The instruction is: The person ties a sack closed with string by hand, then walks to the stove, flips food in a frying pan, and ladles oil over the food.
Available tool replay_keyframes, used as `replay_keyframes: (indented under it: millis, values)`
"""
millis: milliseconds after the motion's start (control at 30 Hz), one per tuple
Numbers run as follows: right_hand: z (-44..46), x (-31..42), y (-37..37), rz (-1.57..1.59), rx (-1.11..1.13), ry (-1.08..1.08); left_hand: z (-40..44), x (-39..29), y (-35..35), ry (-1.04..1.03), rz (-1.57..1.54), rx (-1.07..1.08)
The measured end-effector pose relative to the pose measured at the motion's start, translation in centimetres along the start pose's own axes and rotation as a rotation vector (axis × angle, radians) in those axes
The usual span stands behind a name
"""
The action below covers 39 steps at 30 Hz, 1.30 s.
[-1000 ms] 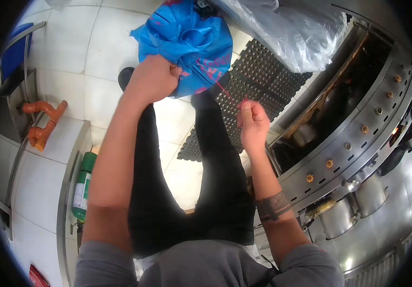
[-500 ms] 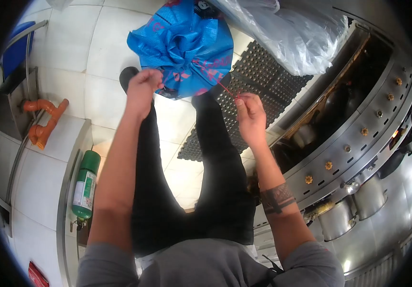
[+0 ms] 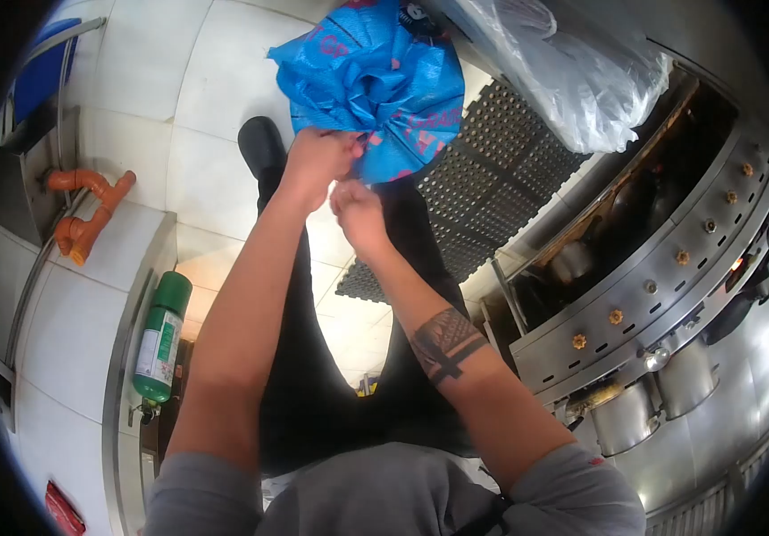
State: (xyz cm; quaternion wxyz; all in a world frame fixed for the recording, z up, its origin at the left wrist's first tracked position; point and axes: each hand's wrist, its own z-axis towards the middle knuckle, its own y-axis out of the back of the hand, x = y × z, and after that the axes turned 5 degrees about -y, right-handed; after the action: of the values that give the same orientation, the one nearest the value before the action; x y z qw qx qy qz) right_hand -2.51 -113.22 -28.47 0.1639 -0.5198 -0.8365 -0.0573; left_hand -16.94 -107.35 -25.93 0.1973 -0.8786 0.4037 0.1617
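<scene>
A blue woven plastic sack [image 3: 420, 107] with pink lettering stands on the floor at the top middle, its mouth gathered into folds. My left hand [image 3: 322, 163] is closed at the near left edge of the sack, fingertips against the blue material. Just below and to the right, my right hand [image 3: 358, 213] is closed too, close to my left hand and a little short of the sack. What either hand pinches is hidden by the fingers; the red string does not show clearly now.
A black perforated rubber mat [image 3: 501, 170] lies right of the sack, beneath a clear plastic bag [image 3: 572, 89]. The steel stove [image 3: 643, 295] with knobs and pots [image 3: 626, 415] runs along the right. A green cylinder [image 3: 161, 339] and orange pipe [image 3: 90, 214] are at the left.
My right hand, earlier drawing a red string out to the right, has come left beside my left hand. My left hand has moved right. The sack appears further right in view.
</scene>
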Motion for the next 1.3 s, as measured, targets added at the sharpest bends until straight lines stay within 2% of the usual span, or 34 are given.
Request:
replay_keyframes:
  millis: [33,67,100,133,200,267,367,400,433,467,500,533,600,667,700,733,800,833,867,933,1000,1033,1067,1100,1133,1167,1233,1300]
  values:
    - [0.2,0.2,-1.8,-0.002,0.003,-0.005,0.2,0.3,-0.1,0.003,-0.003,-0.005]
    - [0.1,1.2,-4.0,0.405,-0.034,-0.024,0.7,0.9,0.0,0.132,-0.225,0.044]
    - [0.9,1.2,-5.5,0.607,-0.046,-0.038,0.9,1.0,-0.2,0.256,-0.448,0.091]
    - [1.7,1.2,-7.1,0.809,-0.062,-0.046,1.0,1.4,-1.1,0.353,-0.621,-0.005]
    - [4.5,1.9,-8.9,0.931,0.302,0.046,1.9,1.8,-2.1,0.384,-0.713,0.017]
    - [5.5,2.8,-10.0,0.969,0.344,0.046,2.5,2.3,-3.0,0.43,-0.815,0.044]
    - [3.8,4.1,-10.0,1.063,0.377,-0.04,2.8,2.7,-4.4,0.362,-0.775,-0.081]
    - [2.8,4.1,-9.7,1.144,0.304,-0.126,2.8,3.3,-5.1,0.107,-0.335,-0.154]
    - [1.5,3.9,-9.6,1.221,0.228,-0.212,2.8,3.7,-5.2,-0.025,-0.127,-0.177]
    - [-0.2,2.6,-9.0,1.145,0.211,-0.075,2.8,4.2,-5.3,-0.145,0.089,-0.225]
    - [-1.8,1.1,-8.2,1.072,0.183,0.059,3.0,4.6,-5.2,-0.171,0.203,-0.331]
    - [-4.4,1.9,-7.4,1.14,0.009,-0.029,3.1,4.7,-5.3,-0.195,0.314,-0.435]
    - [-7.9,1.7,-2.9,1.057,0.158,-0.265,1.8,2.8,-5.1,-0.205,0.354,-0.429]
    - [-11.1,3.7,-0.1,0.251,-0.072,-0.333,1.4,2.0,-5.0,-0.198,0.46,-0.446]
    - [-12.5,8.1,-0.5,0.149,-0.19,-0.368,1.7,2.2,-5.0,-0.2,0.433,-0.455]
    - [-12.3,8.2,1.8,-0.056,-0.248,-0.056,2.0,2.7,-5.1,-0.165,0.461,-0.474]
    - [-12.3,16.9,0.0,-0.577,-0.387,0.477,2.5,4.4,-5.6,-0.124,0.475,-0.486]
    - [-11.4,20.9,-1.6,-0.863,-0.215,0.761,2.7,5.7,-6.1,-0.247,0.475,-0.47]
    - [-9.1,23.0,-3.4,-1.051,-0.037,0.898,3.0,7.1,-6.5,-0.372,0.477,-0.454]
    - [-3.5,23.0,-7.1,-1.705,0.184,0.768,3.8,10.1,-6.5,-0.627,0.494,-0.434]
    - [0.1,22.3,-10.3,-2.208,0.378,0.233,5.1,13.7,-6.0,-0.751,0.519,-0.432]
    - [1.0,21.5,-11.0,-2.206,0.382,0.235,6.5,16.0,-6.2,-0.732,0.57,-0.392]
    - [1.9,20.5,-11.3,-2.355,0.476,0.167,7.9,17.7,-6.5,-0.715,0.614,-0.356]
    - [2.4,20.0,-11.6,-2.506,0.574,0.09,8.2,17.8,-7.0,-0.704,0.626,-0.341]
    - [2.8,19.7,-11.7,-2.519,0.578,0.082,8.5,18.0,-7.4,-0.693,0.638,-0.326]
    - [3.1,19.5,-11.7,-2.52,0.588,0.081,8.1,17.2,-8.3,-0.749,0.635,-0.478]
    - [3.8,20.1,-11.2,-2.527,0.589,0.079,6.0,13.6,-8.7,-0.806,0.622,-0.632]
    - [4.8,20.9,-10.7,-2.373,0.671,0.079,1.9,8.3,-7.2,-0.683,0.59,-0.609]
